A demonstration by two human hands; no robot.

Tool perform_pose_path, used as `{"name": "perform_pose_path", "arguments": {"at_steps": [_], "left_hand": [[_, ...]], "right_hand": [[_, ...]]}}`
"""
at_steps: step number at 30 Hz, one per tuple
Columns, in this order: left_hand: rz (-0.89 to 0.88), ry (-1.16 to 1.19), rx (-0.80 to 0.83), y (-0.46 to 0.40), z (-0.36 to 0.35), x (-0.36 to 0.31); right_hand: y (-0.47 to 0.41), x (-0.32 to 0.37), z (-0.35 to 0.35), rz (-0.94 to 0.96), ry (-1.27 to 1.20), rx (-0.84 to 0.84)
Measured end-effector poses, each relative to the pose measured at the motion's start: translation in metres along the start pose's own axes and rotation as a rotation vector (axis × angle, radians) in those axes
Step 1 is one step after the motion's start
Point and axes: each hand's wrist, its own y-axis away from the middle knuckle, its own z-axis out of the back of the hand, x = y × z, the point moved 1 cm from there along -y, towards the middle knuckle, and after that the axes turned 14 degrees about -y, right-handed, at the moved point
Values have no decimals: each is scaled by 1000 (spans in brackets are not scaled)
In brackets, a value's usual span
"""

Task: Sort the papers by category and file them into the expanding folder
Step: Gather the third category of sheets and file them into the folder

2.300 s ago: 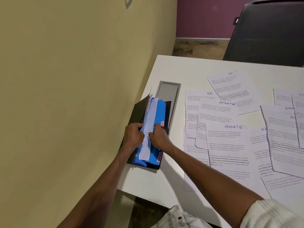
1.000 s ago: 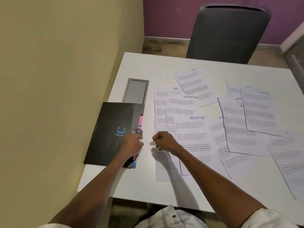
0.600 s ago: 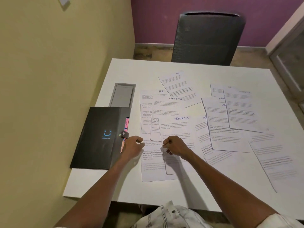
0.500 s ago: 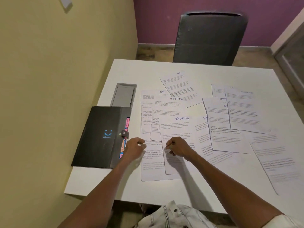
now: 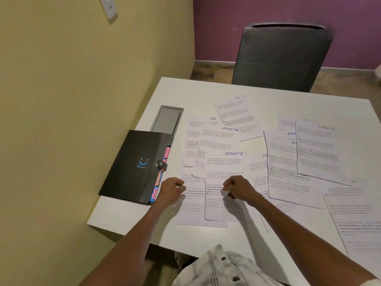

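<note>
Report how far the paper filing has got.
Done: little shows; the black folder lies closed. In hand: both hands, left hand and right hand, curl over a SPORTS sheet, neither plainly gripping it. Left: many HR and SPORTS papers lie spread on the table.

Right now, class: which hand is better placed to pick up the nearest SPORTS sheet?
Right hand: it sits over the SPORTS sheet, while the left hand is off it, beside the closed folder.

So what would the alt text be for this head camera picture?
A person's two hands rest, fingers curled, on printed papers headed SPORTS and HR, spread over a white table. A closed black expanding folder lies left of them.
</note>
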Motion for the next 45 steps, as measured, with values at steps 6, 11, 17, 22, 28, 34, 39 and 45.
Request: {"name": "perform_pose_path", "arguments": {"at_steps": [6,11,17,22,28,34,39,45], "left_hand": [[16,-11,-8,4,-4,-13],[-18,-46,-25,5,-9,-33],[-17,-44,-44,7,-17,-54],[37,-42,-30,13,-26,-67],[126,-35,-3,15,-36,-61],[159,-10,-2,-13,-21,-53],[181,19,-20,-57,-3,-54],[226,104,12,-108,6,-62]], "right_hand": [[6,-9,20,6,-13,-29],[11,-15,45,30,-14,-52],[12,-26,71,55,-6,-83],[10,-38,82,77,42,-88],[0,-46,69,107,194,-74],[-20,-20,49,181,287,-88],[-45,3,25,343,483,-58],[-74,22,12,300,722,14]]}}
